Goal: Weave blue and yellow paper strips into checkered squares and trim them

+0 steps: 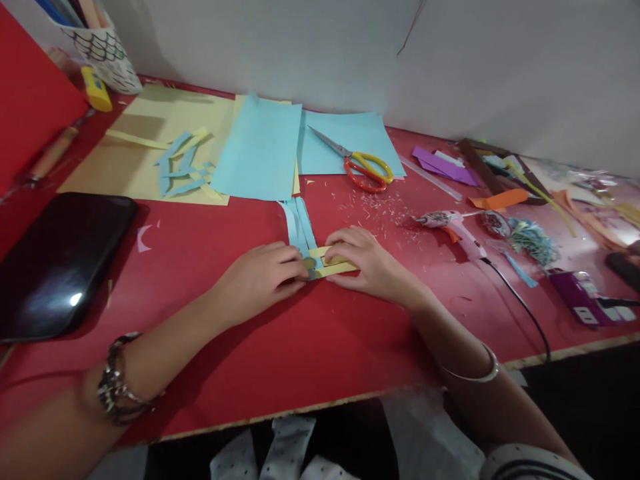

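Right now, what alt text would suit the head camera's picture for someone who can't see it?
A person's left hand and right hand touch crossed blue paper strips and yellow paper strips on a red table. Beyond lie light-blue sheets and red-and-yellow-handled scissors; a pink glue gun lies to the right.

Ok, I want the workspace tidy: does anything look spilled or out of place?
Yes: tiny pale scraps lie scattered on the red tabletop, between the metal scissors with red and yellow handles and the pink glue gun. They look like unswept litter, lying clear of the blue and yellow paper strips under the fingers.
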Motion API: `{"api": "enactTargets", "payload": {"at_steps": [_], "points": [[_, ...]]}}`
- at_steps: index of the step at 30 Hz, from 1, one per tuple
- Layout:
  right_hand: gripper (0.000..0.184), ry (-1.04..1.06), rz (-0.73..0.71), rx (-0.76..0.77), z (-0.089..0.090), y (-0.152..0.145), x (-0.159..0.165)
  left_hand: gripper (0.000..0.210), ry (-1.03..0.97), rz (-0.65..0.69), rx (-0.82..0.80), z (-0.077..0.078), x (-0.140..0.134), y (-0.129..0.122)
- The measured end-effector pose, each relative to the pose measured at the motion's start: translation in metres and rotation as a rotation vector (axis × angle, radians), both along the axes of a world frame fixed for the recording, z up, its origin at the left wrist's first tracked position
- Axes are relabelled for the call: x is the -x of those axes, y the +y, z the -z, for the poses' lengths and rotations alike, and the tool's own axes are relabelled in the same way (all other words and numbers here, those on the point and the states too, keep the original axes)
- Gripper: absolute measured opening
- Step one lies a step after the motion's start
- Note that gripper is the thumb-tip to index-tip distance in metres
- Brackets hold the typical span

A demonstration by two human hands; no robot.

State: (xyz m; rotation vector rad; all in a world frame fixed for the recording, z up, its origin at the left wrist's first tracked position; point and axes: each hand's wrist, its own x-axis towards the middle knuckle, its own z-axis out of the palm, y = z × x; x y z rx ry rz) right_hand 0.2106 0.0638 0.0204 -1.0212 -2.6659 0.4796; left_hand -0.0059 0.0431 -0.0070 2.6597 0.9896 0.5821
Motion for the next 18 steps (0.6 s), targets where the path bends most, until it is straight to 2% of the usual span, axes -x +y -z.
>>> {"api": "enactTargets", "payload": {"at_steps": [18], "points": [[0.011, -0.023, -0.022, -0.06, 0.0025, -0.0001, 0.0001, 0.022, -0.006, 0.011, 0.004, 0.0004, -0.0002, 0.0013]]}}
